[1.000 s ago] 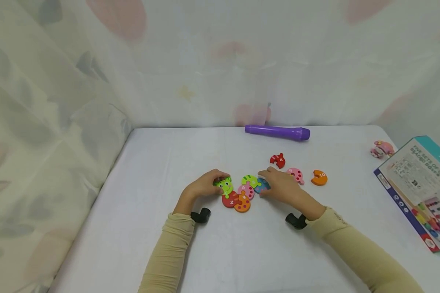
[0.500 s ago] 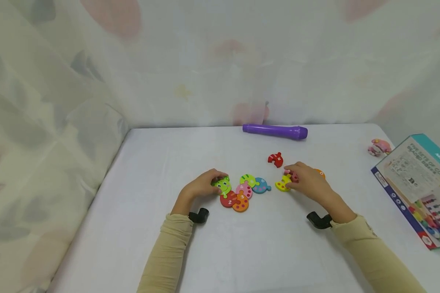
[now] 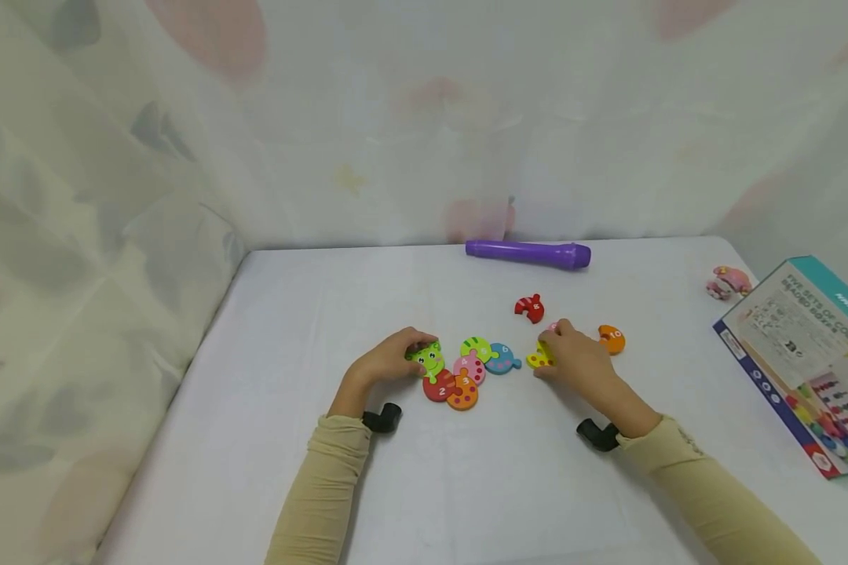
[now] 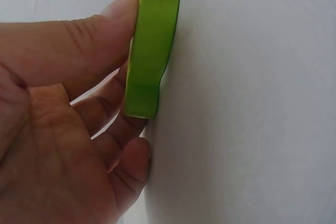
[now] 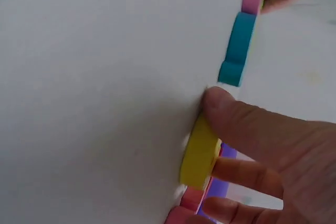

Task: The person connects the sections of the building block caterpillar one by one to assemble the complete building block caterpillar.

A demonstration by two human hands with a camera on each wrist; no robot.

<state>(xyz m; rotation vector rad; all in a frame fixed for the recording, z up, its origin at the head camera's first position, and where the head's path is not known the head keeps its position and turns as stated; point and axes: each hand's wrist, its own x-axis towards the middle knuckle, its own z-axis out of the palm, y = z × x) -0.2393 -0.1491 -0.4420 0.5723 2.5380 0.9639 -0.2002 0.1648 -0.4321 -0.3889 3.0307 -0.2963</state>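
My left hand pinches the edge of a green smiling caterpillar-head puzzle piece; the thumb lies against its side in the left wrist view. Linked to it in a curved chain are a red piece marked 2, an orange one, a pink one, a lime striped one and a blue one. My right hand grips a yellow puzzle piece between thumb and fingers, a small gap right of the blue piece. Behind those fingers, a pink piece is mostly hidden.
A red piece lies beyond the right hand, and an orange piece marked 10 to its right. Farther back lies a purple toy microphone. On the right are a small pink toy and a printed box.
The right hand leaves the blue piece, goes right to the yellow piece, then comes slightly back left, uncovering the orange 10 piece. The left hand stays at the green head.
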